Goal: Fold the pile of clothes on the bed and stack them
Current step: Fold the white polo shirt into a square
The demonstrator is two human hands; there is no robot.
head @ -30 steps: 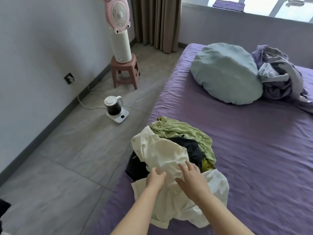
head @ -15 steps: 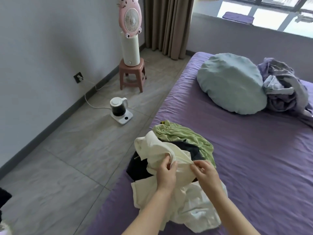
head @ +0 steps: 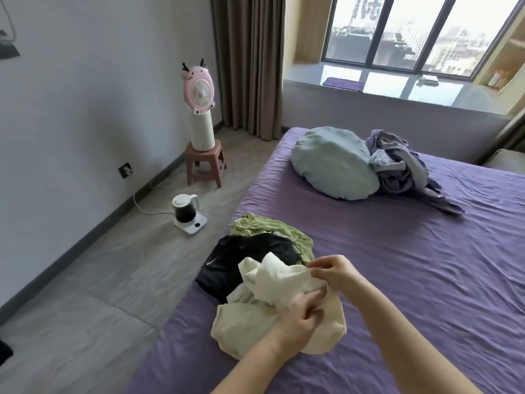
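Bedroom interior: pale grey wall (head: 85, 95) with dark skirting; grey tiled floor (head: 99, 280); brown curtain (head: 250, 61) beside a large daylit window (head: 397, 32); pink fan (head: 198, 91) on a pink stool (head: 204, 163); kettle (head: 187, 213) on the floor.

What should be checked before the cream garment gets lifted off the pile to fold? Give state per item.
1. Left hand grips the cream garment: ok, fingers curled into the cloth.
2. Right hand pinches its upper edge: ok.
3. Garment free of the black garment: cannot tell, it lies partly over it.
4. Green garment out of the grip: ok, it lies behind, untouched.
5. Bare sheet on the purple bed beside the pile, to lay it flat: ok.
6. Which part of the garment is held, collar or hem: cannot tell, it is bunched.
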